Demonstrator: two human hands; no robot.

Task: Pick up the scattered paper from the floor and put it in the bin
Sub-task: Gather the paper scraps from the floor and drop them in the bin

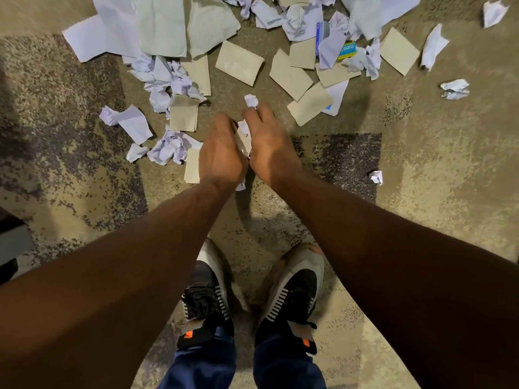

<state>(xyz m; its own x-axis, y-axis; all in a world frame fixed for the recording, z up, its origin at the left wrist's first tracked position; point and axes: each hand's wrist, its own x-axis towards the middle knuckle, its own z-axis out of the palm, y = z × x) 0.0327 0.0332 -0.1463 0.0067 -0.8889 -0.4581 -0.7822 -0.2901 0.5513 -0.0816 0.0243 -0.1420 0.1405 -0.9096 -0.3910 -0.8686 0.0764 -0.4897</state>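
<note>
My left hand (220,153) and my right hand (268,144) are pressed together low over the carpet, both closed around a small bundle of paper (243,137). A white scrap (250,101) sticks out past my right fingertips. Scattered paper covers the floor beyond my hands: crumpled white sheets (165,80), flat tan pieces (239,62) and large pale sheets (160,26). More crumpled balls lie to the left (168,147) and right (454,89). No bin is in view.
My two shoes (207,293) stand on the mottled tan and dark carpet (421,178) below my hands. A blue-and-yellow small box (346,50) lies among the papers. A lone white scrap (377,177) sits right of my hands. A dark object edge (11,240) shows at far left.
</note>
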